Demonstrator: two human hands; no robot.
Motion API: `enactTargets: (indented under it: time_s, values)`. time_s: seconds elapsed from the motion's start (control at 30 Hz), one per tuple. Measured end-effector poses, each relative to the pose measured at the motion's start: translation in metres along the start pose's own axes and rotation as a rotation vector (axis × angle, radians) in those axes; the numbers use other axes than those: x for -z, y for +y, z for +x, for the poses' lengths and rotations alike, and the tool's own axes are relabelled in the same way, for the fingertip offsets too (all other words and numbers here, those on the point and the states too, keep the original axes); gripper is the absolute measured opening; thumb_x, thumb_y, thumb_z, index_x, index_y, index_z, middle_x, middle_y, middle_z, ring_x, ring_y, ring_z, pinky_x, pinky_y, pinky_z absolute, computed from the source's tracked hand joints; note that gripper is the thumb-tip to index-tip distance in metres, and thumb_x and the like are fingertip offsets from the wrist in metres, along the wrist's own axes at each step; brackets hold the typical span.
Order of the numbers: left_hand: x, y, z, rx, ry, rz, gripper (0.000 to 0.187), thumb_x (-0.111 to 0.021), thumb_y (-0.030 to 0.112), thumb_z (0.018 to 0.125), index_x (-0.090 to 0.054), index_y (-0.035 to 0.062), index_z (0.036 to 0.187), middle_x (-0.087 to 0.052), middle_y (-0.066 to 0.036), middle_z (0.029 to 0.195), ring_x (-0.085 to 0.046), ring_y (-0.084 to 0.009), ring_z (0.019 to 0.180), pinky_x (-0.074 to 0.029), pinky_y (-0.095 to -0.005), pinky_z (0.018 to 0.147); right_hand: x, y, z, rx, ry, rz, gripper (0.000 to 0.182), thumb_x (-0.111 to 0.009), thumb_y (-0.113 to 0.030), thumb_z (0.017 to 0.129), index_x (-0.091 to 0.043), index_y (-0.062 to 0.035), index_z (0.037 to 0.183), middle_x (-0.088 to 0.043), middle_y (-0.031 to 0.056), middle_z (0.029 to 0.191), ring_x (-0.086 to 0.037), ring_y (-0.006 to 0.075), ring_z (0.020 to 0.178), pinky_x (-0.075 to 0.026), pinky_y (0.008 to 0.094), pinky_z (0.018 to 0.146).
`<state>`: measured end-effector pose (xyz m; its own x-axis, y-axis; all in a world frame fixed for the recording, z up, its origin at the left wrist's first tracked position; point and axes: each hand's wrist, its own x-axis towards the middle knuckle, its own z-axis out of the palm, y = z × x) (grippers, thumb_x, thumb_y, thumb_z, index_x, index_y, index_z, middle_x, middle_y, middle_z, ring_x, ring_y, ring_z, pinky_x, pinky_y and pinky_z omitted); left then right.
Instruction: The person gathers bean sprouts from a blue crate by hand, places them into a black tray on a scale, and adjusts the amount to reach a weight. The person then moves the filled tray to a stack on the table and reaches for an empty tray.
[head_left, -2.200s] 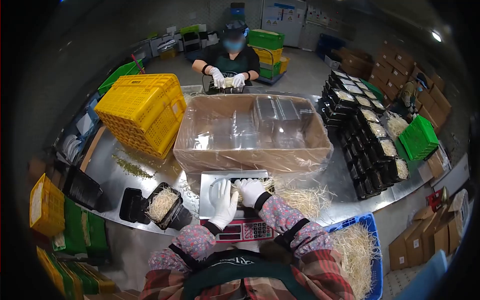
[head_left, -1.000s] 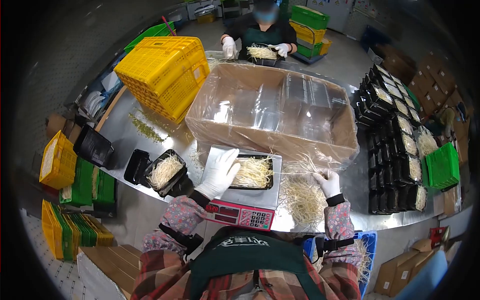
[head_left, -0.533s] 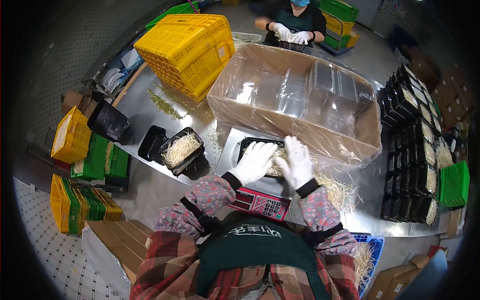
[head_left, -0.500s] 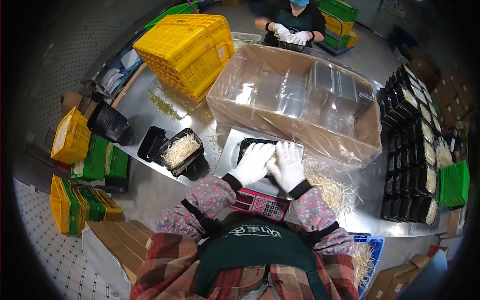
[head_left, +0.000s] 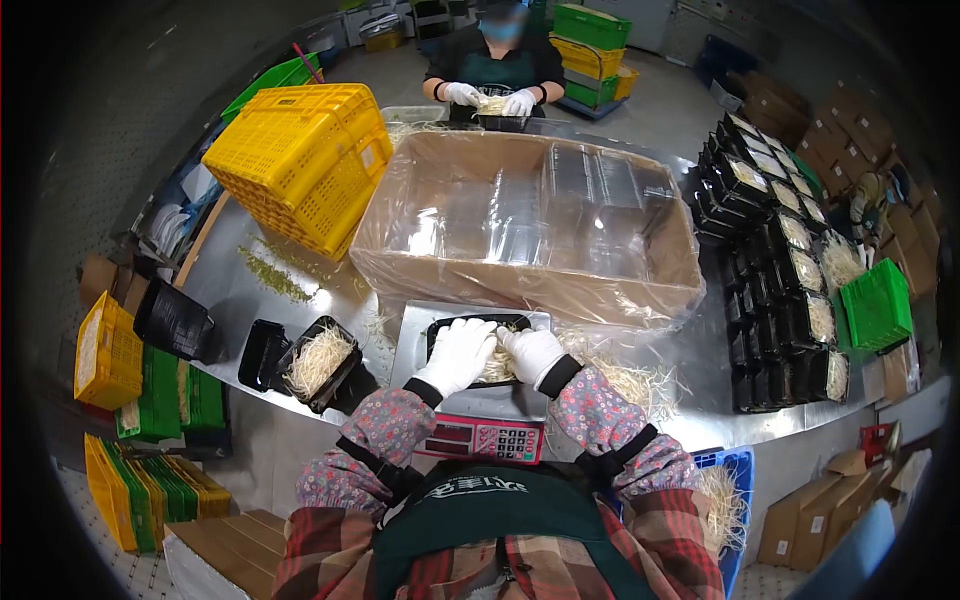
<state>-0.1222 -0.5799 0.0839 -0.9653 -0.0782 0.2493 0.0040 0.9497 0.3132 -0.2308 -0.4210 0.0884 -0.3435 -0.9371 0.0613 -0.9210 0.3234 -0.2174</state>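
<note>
A black tray [head_left: 478, 345] of pale sprouts [head_left: 496, 364] sits on the steel platform of a scale [head_left: 470, 385], directly ahead of the person and close to the body; the tray's long axis runs left to right across the platform. Both gloved hands lie flat on the sprouts inside the tray: left hand [head_left: 457, 355] over the left half, right hand [head_left: 532, 354] over the right half, fingers spread and pressing down, nothing pinched or lifted as far as can be seen. Each hand is equally near; the tray lies between and beneath them. Loose sprouts [head_left: 630, 382] are scattered just right of the scale. A second filled tray [head_left: 318, 362] stands left of it. Beyond is a plastic-lined cardboard box [head_left: 530, 228], a yellow crate [head_left: 293, 163], and stacked black trays [head_left: 775, 270] at far right, all on a steel table [head_left: 235, 300]. A co-worker [head_left: 492, 75] handles sprouts opposite.
</note>
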Motion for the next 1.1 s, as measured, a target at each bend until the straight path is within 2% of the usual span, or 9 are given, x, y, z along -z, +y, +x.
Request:
enactTargets:
  time_s: [0.1, 0.37, 0.53, 0.67, 0.73, 0.83, 0.87, 0.93, 1.1]
  values:
    - [0.003, -0.001, -0.002, -0.012, 0.005, -0.024, 0.034, -0.052, 0.025, 0.094, -0.058, 0.0092, 0.124, -0.060, -0.010, 0.113, -0.056, -0.0299, 0.103, -0.044, -0.0432, 0.088, 0.003, -0.002, -0.004, -0.023, 0.173, 0.068, 0.012, -0.066, -0.014, 0.076, -0.067, -0.0101, 0.088, -0.066, 0.0138, 0.069, -0.067, 0.0333, 0.070, -0.051, 0.0457, 0.068]
    - [0.007, 0.001, -0.005, -0.063, 0.001, 0.017, 0.036, -0.052, 0.027, 0.095, -0.057, 0.0077, 0.125, -0.061, -0.011, 0.113, -0.057, -0.0292, 0.103, -0.044, -0.0428, 0.087, 0.039, 0.023, -0.036, -0.242, 0.286, 0.367, 0.009, -0.069, -0.020, 0.078, -0.073, -0.0116, 0.080, -0.070, 0.0131, 0.079, -0.068, 0.0321, 0.074, -0.055, 0.0418, 0.069]
    - [0.009, 0.000, -0.007, -0.185, 0.262, -0.002, 0.036, -0.057, 0.025, 0.092, -0.060, 0.0039, 0.121, -0.063, -0.012, 0.114, -0.058, -0.0293, 0.102, -0.045, -0.0428, 0.087, 0.047, 0.077, -0.080, -0.500, 0.326, 0.736, 0.013, -0.078, -0.011, 0.076, -0.075, -0.0061, 0.088, -0.072, 0.0113, 0.076, -0.070, 0.0226, 0.067, -0.054, 0.0307, 0.064]
    - [0.023, 0.001, -0.018, -0.106, 0.279, -0.174, 0.038, -0.059, 0.019, 0.090, -0.058, 0.0021, 0.124, -0.060, -0.017, 0.122, -0.056, -0.0329, 0.112, -0.043, -0.0418, 0.096, 0.060, 0.091, -0.104, -0.463, -0.148, -0.034, 0.043, -0.082, -0.028, 0.074, -0.071, -0.0054, 0.108, -0.069, 0.0208, 0.106, -0.067, 0.0299, 0.100, -0.053, 0.0389, 0.087]
    - [0.018, 0.005, -0.022, -0.089, 0.231, -0.202, 0.043, -0.057, 0.020, 0.091, -0.055, 0.0031, 0.130, -0.056, -0.017, 0.129, -0.052, -0.0336, 0.119, -0.039, -0.0440, 0.102, 0.045, 0.078, -0.092, -0.456, -0.070, 0.184, 0.077, -0.077, -0.047, 0.074, -0.050, -0.0142, 0.139, -0.060, 0.0249, 0.122, -0.061, 0.0375, 0.109, -0.049, 0.0441, 0.093]
    - [0.008, 0.011, -0.020, -0.134, 0.093, 0.075, 0.046, -0.055, 0.024, 0.091, -0.052, 0.0044, 0.133, -0.053, -0.015, 0.132, -0.047, -0.0334, 0.123, -0.033, -0.0468, 0.106, 0.038, 0.022, -0.058, -0.250, 0.070, 0.144, 0.091, -0.078, -0.044, 0.073, -0.035, -0.0104, 0.146, -0.061, 0.0209, 0.109, -0.064, 0.0359, 0.099, -0.053, 0.0452, 0.082]
    - [0.009, 0.011, -0.018, -0.139, 0.094, 0.075, 0.046, -0.055, 0.024, 0.091, -0.052, 0.0044, 0.133, -0.053, -0.015, 0.132, -0.047, -0.0334, 0.123, -0.033, -0.0468, 0.106, 0.041, 0.004, -0.044, -0.250, -0.012, 0.083, 0.084, -0.077, -0.039, 0.075, -0.038, -0.0091, 0.143, -0.063, 0.0184, 0.102, -0.065, 0.0338, 0.094, -0.053, 0.0446, 0.077]
    - [0.013, 0.014, -0.015, -0.102, 0.010, 0.053, 0.045, -0.056, 0.024, 0.091, -0.053, 0.0063, 0.133, -0.055, -0.014, 0.128, -0.049, -0.0327, 0.119, -0.036, -0.0462, 0.103, 0.011, -0.004, -0.027, -0.171, 0.024, 0.014, 0.024, -0.067, -0.025, 0.079, -0.067, -0.0075, 0.095, -0.067, 0.0128, 0.085, -0.068, 0.0311, 0.084, -0.054, 0.0428, 0.070]
    - [0.017, 0.009, -0.018, -0.100, 0.002, 0.028, 0.043, -0.056, 0.024, 0.091, -0.054, 0.0074, 0.132, -0.055, -0.013, 0.126, -0.050, -0.0322, 0.117, -0.037, -0.0464, 0.100, 0.013, 0.006, -0.026, -0.145, 0.105, 0.071, 0.013, -0.062, -0.024, 0.082, -0.068, -0.0124, 0.079, -0.067, 0.0115, 0.073, -0.067, 0.0332, 0.074, -0.053, 0.0458, 0.065]
